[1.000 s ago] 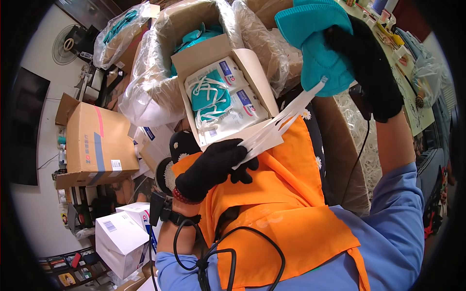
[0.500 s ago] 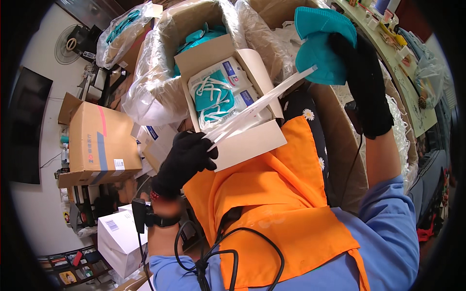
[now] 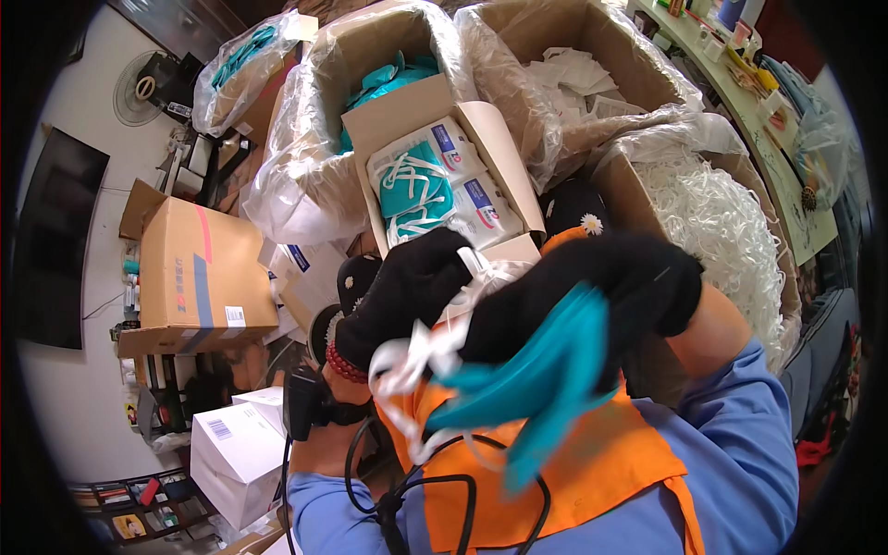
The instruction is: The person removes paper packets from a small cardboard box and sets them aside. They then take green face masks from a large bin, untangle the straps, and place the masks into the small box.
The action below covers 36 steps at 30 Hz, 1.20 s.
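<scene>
Close in front of me hangs a teal face mask (image 3: 546, 370), blurred by motion, with white elastic straps (image 3: 421, 356) dangling from it. My right hand (image 3: 592, 287), in a black glove, is closed on the mask. My left hand (image 3: 407, 287), also black-gloved, pinches the white straps beside it; its fingertips are partly hidden. Just beyond both hands stands an open carton (image 3: 396, 113). In it lie teal masks with white straps (image 3: 413, 190) and white packets (image 3: 481, 217).
Plastic-lined boxes surround the carton: one of teal masks (image 3: 393, 83), one of white packets (image 3: 573, 79), one heaped with white straps (image 3: 717, 231). A brown box (image 3: 199, 268) and white box (image 3: 240, 453) stand left. A black cable (image 3: 462, 481) crosses my apron.
My right hand has come down and left with the mask, close to my left hand. The straps, stretched between my hands before, now hang loose and bunched. The left hand has moved right.
</scene>
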{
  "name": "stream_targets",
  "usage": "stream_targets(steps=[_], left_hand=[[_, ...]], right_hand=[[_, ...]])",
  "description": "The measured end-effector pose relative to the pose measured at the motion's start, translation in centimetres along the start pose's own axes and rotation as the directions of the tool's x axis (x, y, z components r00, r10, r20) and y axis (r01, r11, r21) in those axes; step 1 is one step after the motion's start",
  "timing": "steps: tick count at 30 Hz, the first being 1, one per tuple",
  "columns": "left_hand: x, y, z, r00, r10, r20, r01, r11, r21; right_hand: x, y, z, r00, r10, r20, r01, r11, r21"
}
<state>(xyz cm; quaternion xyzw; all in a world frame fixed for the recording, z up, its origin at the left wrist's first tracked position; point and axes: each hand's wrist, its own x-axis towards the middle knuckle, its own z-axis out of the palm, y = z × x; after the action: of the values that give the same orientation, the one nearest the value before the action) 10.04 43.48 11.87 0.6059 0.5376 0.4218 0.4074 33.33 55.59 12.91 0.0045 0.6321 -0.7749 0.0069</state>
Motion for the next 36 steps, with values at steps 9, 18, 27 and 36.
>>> stream_targets(steps=[9,18,27,36], left_hand=[[-0.9,4.4,2.4,0.963,0.256,-0.082,-0.113,0.661,0.742],[-3.9,-0.8,3.8,1.0,-0.018,0.012,0.019,0.998,-0.057],[-5.6,2.8,3.6,0.909,0.103,0.405,-0.155,0.983,0.099],[-11.1,2.3,-1.7,0.982,-0.103,0.161,0.04,0.933,0.357]], right_hand=[[1.1,2.9,-0.4,0.954,-0.3,0.005,0.23,0.722,-0.653],[-0.3,3.1,3.4,0.911,-0.06,-0.409,0.17,0.957,0.237],[-3.7,-0.8,5.4,0.918,0.327,-0.224,-0.302,0.943,0.14],[-10.4,-2.9,2.4,0.818,0.276,-0.505,-0.132,0.944,0.302]])
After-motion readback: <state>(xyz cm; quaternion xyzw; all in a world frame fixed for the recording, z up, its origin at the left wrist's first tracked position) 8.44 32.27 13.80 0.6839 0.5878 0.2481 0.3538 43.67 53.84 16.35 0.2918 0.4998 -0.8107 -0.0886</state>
